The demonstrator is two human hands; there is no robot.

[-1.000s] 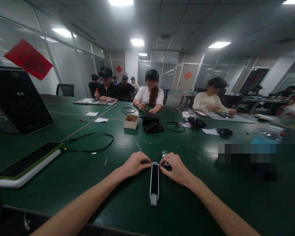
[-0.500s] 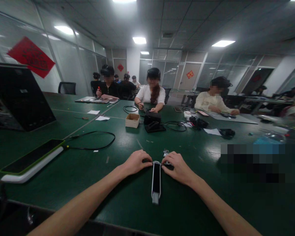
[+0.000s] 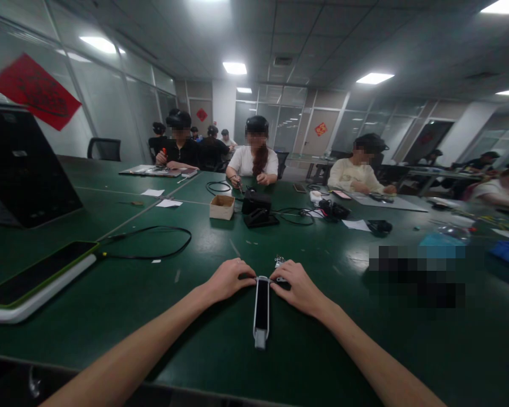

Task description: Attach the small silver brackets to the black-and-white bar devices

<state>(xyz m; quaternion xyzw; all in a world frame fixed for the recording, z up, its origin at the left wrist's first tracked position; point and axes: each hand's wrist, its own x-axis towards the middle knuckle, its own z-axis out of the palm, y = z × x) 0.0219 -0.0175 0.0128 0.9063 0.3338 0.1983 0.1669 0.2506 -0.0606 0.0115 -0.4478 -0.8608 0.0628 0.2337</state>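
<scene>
A long, narrow device [image 3: 262, 308] with a black top, a white rim and a pale grey block at its near end lies lengthwise on the green table [image 3: 195, 350]. My left hand [image 3: 231, 278] is closed in a pinch at the left side of its far end. From the other side my right hand [image 3: 299, 285] pinches the same end, thumb and fingers curled together. The exact contact of the fingertips is too small to make out. Just behind my right hand, partly covered by it, sits a small shiny metal piece [image 3: 279, 261].
At left are a phone-like slab [image 3: 38, 271] on a white stand, a looped black cable [image 3: 186, 240] and a black computer case [image 3: 29, 169]. A small open box [image 3: 221, 208] and a black device [image 3: 257, 206] stand ahead. Co-workers sit across the table.
The whole view has shifted slightly, so the scene sits farther left. Both hands keep their places at the device's far end. The co-worker opposite has raised one hand a little.
</scene>
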